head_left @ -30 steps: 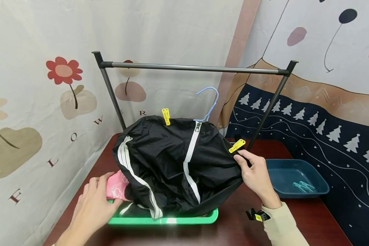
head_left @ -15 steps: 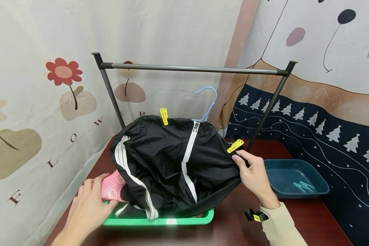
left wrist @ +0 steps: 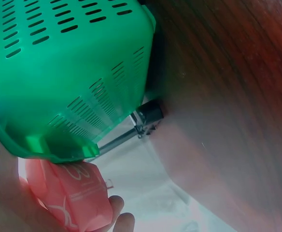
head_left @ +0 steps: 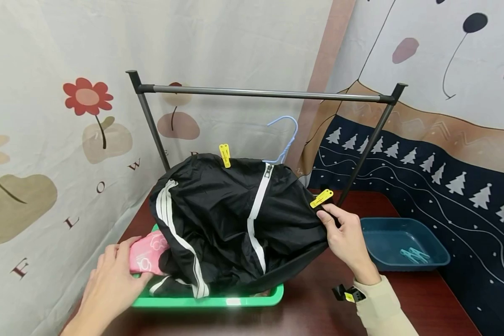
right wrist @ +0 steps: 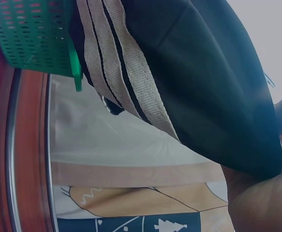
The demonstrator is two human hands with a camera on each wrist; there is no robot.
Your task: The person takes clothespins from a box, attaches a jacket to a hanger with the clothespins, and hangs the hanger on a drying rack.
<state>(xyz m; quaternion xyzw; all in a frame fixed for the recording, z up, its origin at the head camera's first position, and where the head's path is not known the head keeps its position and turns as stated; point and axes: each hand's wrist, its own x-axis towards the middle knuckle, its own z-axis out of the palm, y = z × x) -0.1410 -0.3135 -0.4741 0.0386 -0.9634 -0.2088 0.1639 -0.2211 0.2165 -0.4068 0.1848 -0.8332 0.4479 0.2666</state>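
Garment (head_left: 218, 205) was pinched by right hand (head_left: 347, 238), pink cloth (head_left: 148, 254) apparently by left hand (head_left: 114, 277). Separation was judged underway; next, clearance was needed.

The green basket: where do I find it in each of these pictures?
Head: the green basket is at the bottom, left of centre, partly covered by the black garment.
Left wrist: it fills much of the upper left, slotted side showing.
Right wrist: it is in the upper-left corner, cut off by the frame.
Shared landmark: the reddish-brown table, seen in all three.
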